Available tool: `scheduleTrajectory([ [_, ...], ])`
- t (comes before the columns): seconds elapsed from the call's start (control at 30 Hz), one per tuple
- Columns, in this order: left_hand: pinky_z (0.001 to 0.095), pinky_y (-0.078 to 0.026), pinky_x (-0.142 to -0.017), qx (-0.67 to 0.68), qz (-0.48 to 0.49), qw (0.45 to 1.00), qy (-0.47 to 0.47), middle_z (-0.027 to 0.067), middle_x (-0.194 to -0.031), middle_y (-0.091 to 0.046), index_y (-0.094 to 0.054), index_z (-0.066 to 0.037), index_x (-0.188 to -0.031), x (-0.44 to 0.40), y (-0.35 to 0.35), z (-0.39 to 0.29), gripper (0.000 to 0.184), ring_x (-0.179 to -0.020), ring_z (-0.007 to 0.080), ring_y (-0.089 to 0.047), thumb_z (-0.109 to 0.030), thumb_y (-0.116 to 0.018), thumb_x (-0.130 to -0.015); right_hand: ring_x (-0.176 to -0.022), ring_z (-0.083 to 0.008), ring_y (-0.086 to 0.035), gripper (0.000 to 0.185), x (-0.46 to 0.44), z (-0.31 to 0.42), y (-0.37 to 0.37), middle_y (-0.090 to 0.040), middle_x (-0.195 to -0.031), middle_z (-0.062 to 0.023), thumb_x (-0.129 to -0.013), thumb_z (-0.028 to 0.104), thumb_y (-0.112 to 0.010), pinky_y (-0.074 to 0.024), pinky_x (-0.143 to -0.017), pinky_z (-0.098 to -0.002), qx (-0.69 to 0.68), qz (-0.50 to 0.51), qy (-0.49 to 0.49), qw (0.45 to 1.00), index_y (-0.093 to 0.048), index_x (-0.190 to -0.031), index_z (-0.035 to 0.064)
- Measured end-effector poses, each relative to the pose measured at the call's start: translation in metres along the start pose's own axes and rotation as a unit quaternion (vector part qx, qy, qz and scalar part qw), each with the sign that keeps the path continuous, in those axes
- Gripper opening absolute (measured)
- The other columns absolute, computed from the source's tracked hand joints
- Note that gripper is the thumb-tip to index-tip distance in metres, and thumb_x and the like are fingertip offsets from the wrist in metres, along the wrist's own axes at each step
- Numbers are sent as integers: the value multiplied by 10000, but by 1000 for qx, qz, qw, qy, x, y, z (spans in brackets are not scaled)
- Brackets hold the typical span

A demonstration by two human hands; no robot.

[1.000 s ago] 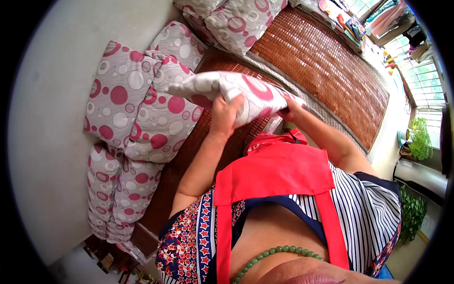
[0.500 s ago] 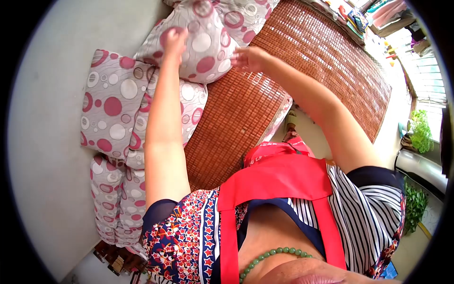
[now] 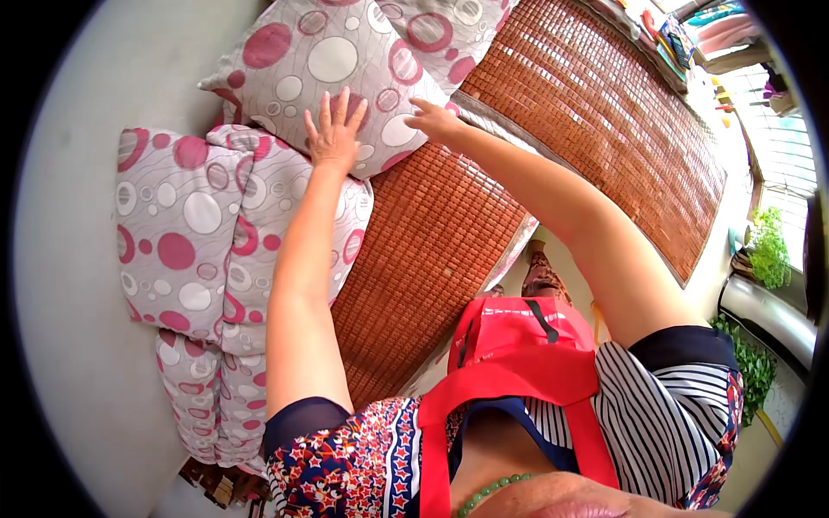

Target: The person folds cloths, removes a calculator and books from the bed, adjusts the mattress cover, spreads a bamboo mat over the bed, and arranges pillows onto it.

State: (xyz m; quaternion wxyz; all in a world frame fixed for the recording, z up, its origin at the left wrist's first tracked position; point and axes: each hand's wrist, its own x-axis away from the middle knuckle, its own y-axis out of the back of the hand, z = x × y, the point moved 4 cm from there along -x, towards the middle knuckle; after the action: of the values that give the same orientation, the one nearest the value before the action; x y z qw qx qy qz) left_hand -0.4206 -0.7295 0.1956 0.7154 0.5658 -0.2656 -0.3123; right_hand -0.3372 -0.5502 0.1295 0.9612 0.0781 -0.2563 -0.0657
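A cushion (image 3: pixel 332 59) in pale grey cloth with pink and white circles leans at the top of the view. My left hand (image 3: pixel 335 142) lies on its lower face, fingers spread wide. At the cushion's lower right edge is my right hand (image 3: pixel 439 125), its fingers stretched out towards the cloth; whether they touch it I cannot tell. Another cushion (image 3: pixel 429 30) of the same print shows behind. Beneath and to the right, a brown tiled mat (image 3: pixel 432 233) covers the seat.
More matching cushions (image 3: pixel 186 216) stand along the white wall (image 3: pixel 73 259) on the left. A second tiled mat section (image 3: pixel 596 95) extends to the upper right. Plants (image 3: pixel 768 250) and a window (image 3: pixel 781 142) are at the far right.
My left hand, blurred and more closed before, is now spread flat on the cushion. The cushion sits flatter and further left, and my right hand has shifted slightly left and down.
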Motion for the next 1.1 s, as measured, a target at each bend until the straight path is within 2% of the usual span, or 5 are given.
scheduleTrajectory([
  [0.47, 691, -78, -1039, -121, 112, 981, 102, -76, -1550, -77, -346, -417, -1390, -95, -170, 36, 558, -1419, 330, -47, -160, -414, -899, -1381, -291, -231, 599, -154, -21, -61, -157, -1529, -121, -909, 301, -524, -310, -1082, -354, -28, 78, -22, 996, -293, -1440, 151],
  [0.67, 680, -82, -1046, -111, 143, 978, 99, -59, -1555, -49, -301, -333, -1434, -71, -133, 15, 574, -1416, 351, -47, -160, -401, -896, -1215, -246, -475, 532, -82, -81, -66, -409, -1397, -153, -873, 282, -582, -423, -960, -332, -53, -20, 44, 997, -441, -1355, 106],
  [0.73, 671, -93, -1054, -102, 138, 982, 83, -43, -1548, -86, -268, -237, -1457, -44, -130, -3, 579, -1407, 380, -68, -168, -391, -896, -990, -199, -593, 455, -3, -83, -49, -605, -1164, -111, -867, 269, -603, -472, -848, -315, -85, 37, -153, 984, -534, -1273, 75],
  [0.77, 672, -93, -1055, -89, 143, 983, 68, -13, -1543, -113, -242, -198, -1463, -25, -139, -15, 602, -1401, 393, -91, -145, -407, -886, -856, -149, -602, 381, 11, -115, -51, -664, -964, -60, -870, 274, -610, -481, -759, -293, -120, -21, -59, 991, -609, -1179, 50],
  [1.1, 525, -295, -1065, 376, 293, 878, -48, 222, -1402, -307, -387, -65, -1339, 255, -127, -265, 713, -1296, 447, -283, -266, -724, -745, -836, -121, -610, 264, 289, -299, -5, -637, -973, -33, -906, 199, -565, -498, -727, -255, -251, -62, -305, 917, -589, -1124, 52],
])
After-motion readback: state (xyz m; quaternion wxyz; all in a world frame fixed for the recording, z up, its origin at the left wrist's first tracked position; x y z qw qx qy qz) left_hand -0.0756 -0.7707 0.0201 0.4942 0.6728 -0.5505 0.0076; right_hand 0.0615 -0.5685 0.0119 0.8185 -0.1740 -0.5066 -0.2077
